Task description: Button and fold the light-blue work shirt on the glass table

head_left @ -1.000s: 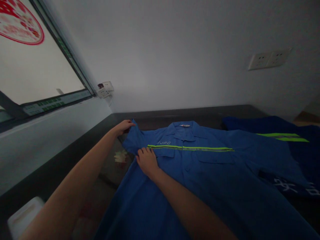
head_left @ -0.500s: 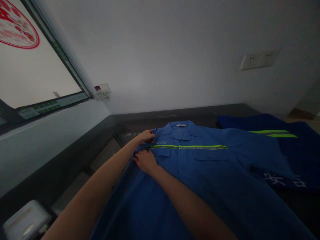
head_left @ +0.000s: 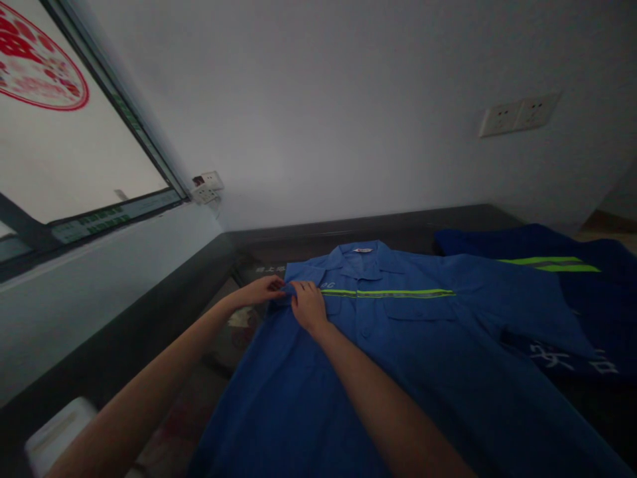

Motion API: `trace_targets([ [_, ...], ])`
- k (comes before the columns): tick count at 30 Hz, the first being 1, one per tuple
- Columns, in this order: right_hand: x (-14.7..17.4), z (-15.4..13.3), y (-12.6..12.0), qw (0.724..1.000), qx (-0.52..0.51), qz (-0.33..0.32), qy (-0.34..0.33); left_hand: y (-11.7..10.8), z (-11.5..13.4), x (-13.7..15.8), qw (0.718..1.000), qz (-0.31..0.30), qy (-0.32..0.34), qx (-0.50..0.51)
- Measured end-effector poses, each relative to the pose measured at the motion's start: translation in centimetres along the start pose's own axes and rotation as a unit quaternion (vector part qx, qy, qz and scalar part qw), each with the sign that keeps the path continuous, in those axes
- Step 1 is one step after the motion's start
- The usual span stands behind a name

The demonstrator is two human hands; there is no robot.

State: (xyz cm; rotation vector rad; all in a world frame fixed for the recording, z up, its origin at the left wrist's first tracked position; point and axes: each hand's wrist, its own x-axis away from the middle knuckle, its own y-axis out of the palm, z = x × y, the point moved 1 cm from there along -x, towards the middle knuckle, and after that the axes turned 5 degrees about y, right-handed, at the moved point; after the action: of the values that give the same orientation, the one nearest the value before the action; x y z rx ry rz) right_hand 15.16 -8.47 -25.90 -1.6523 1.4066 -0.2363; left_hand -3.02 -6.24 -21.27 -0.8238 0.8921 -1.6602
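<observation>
A blue short-sleeved work shirt (head_left: 398,358) with a yellow-green reflective stripe lies front up, its collar at the far end. Its left-side sleeve is turned in over the chest. My left hand (head_left: 263,291) pinches the outer edge of this turned-in part. Close beside it, my right hand (head_left: 309,307) rests on the chest with bent fingers closed at the same cloth, covering part of the stripe and lettering. The fingertips of both hands are partly hidden by the fabric. On the right side, the other sleeve is spread out over a darker blue garment (head_left: 592,299).
Dark tabletop (head_left: 209,265) with a raised rim runs along the wall. A white box-like object (head_left: 60,431) sits at the lower left. Wall sockets (head_left: 520,115) are at the right, and more sockets (head_left: 206,187) are near the window corner.
My left hand has moved left and slightly down, and my right hand right and slightly up. The shirt's left-side shoulder area now shows a flatter, squarer folded edge.
</observation>
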Motion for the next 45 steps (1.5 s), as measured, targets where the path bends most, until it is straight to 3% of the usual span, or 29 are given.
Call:
trace_targets([
  [2, 0.0, 0.3, 0.4, 1.0, 0.001, -0.021, -0.006, 1.4, -0.4, 1.9, 0.997, 0.042, 0.021, -0.058],
  [5, 0.0, 0.5, 0.7, 0.999, 0.011, -0.04, -0.015, 3.4, -0.4, 4.1, 0.984, 0.12, -0.008, -0.133],
  [7, -0.1, 0.6, 0.7, 0.999, 0.012, -0.047, -0.013, 4.4, -0.1, 4.9, 0.978, 0.152, -0.024, -0.138],
  [10, -0.2, 0.7, 0.5, 0.999, -0.019, -0.032, -0.016, 5.4, 0.3, 5.5, 0.97, 0.19, 0.013, -0.152],
  [14, -0.5, 0.6, -0.1, 0.996, -0.092, 0.006, -0.01, 5.9, 0.2, 5.9, 0.944, 0.21, 0.099, -0.234],
  [17, -0.4, 0.6, -0.3, 0.996, -0.087, -0.008, 0.007, 5.9, 0.1, 6.2, 0.938, 0.185, 0.117, -0.268],
  [22, 0.0, 0.4, -0.4, 0.998, -0.017, -0.063, 0.016, 5.6, 0.4, 6.8, 0.961, 0.192, 0.023, -0.197],
  [25, -0.4, -0.2, -0.4, 0.999, -0.001, -0.05, 0.019, 6.2, 0.1, 7.2, 0.968, 0.221, -0.061, -0.101],
  [27, -1.3, -0.8, -0.2, 0.999, -0.005, -0.032, 0.018, 6.9, -0.2, 7.3, 0.965, 0.242, -0.074, -0.061],
  [30, -3.9, -1.6, -0.1, 1.0, 0.0, -0.018, -0.001, 7.7, 0.0, 7.5, 0.962, 0.263, -0.045, -0.052],
  [33, -7.2, -1.7, 0.1, 0.999, 0.034, -0.04, -0.012, 7.8, 0.5, 7.8, 0.962, 0.263, -0.026, -0.064],
  [36, -10.2, -0.8, 0.6, 0.995, 0.071, -0.063, 0.024, 7.4, 0.9, 8.1, 0.962, 0.26, -0.003, -0.078],
  [41, -13.6, 0.8, 3.2, 0.987, 0.085, -0.099, 0.089, 6.8, 0.5, 8.4, 0.966, 0.231, 0.037, -0.114],
  [45, -15.1, 0.9, 5.6, 0.983, 0.074, -0.138, 0.094, 6.5, 0.3, 8.4, 0.969, 0.208, 0.047, -0.125],
])
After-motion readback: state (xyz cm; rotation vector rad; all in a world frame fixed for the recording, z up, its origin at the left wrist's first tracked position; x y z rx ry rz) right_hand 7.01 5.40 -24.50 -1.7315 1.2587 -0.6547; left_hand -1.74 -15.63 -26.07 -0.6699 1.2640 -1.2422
